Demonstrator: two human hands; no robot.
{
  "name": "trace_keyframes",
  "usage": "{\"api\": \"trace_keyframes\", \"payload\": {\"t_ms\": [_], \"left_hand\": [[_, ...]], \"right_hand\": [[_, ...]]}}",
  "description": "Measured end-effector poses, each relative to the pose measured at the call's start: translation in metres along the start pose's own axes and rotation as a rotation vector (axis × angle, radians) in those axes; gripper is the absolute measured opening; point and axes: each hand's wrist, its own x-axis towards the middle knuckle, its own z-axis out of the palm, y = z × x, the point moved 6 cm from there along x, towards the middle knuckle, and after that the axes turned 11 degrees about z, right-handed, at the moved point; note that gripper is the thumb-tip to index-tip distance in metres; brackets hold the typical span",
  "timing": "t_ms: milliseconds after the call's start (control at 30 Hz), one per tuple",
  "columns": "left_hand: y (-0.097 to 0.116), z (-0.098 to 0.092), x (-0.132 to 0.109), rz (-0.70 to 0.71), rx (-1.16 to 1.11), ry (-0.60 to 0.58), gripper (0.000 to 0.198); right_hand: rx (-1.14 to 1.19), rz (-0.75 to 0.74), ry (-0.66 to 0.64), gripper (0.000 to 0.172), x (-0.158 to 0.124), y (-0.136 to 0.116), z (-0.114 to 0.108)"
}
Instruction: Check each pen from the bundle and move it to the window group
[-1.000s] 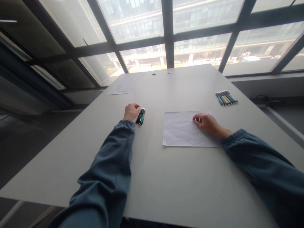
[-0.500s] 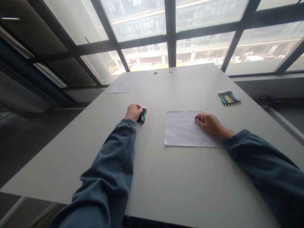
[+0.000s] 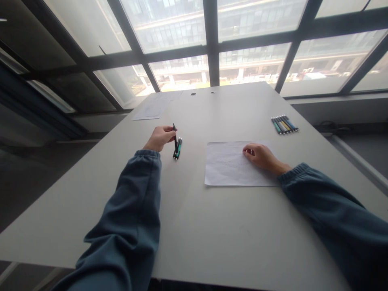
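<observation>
My left hand [image 3: 162, 136] pinches a dark pen [image 3: 175, 139] near its upper end, left of the table's middle. The pen stands tilted up, its lower end over or against the green-and-black pens [image 3: 179, 148] that lie together on the tabletop; I cannot tell whether they touch. On the right, my right hand [image 3: 260, 155] rests on a white sheet of paper [image 3: 227, 165]. Its fingers curl with thumb and fingertips together, and whether anything is between them is too small to make out.
A row of several pens [image 3: 285, 124] with green, grey, yellow and blue parts lies at the table's right. More paper [image 3: 153, 107] lies at the far left corner. The white table [image 3: 206, 230] reaches to framed windows [image 3: 212, 48] behind it.
My left hand has lifted one dark pen out of the small group and tilted it upright, moving slightly left. The right hand stays on the paper. The whole view has shifted a little.
</observation>
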Motion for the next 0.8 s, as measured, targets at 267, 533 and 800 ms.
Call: {"api": "trace_keyframes", "payload": {"t_ms": [267,533,800], "left_hand": [[0.060,0.095,-0.059,0.160,-0.443,-0.348,0.035],[0.052,0.146,-0.106,0.259,-0.456,-0.321,0.042],[0.041,0.150,-0.118,0.445,-0.340,-0.251,0.034]], "right_hand": [[0.212,-0.038,0.102,0.024,0.000,-0.006,-0.007],[0.589,-0.021,0.004,0.047,-0.002,-0.013,-0.008],[0.760,0.052,0.023,0.041,-0.012,-0.016,-0.014]]}}
